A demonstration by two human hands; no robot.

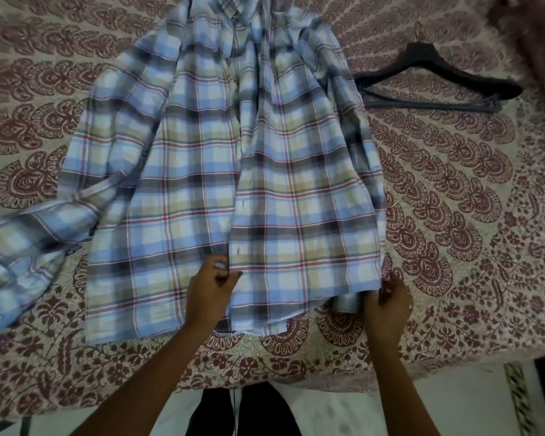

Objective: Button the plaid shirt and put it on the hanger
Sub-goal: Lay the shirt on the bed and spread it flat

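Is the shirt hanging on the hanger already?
No, the shirt lies spread flat on the bed, and the hanger lies bare beside it.

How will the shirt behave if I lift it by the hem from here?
Probably floppy: the shirt lies in soft folds, so it should sag and bunch. The front looks unbuttoned, so the panels may swing apart. Likely light: the left hand and right hand pinch only thin edges at the hem.

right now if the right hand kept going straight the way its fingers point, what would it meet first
The right hand already touches the plaid shirt at its lower right corner, fingers pointing up and slightly left, so it would slide into more shirt fabric first. The hanger lies far off that line, to the right on the bedsheet.
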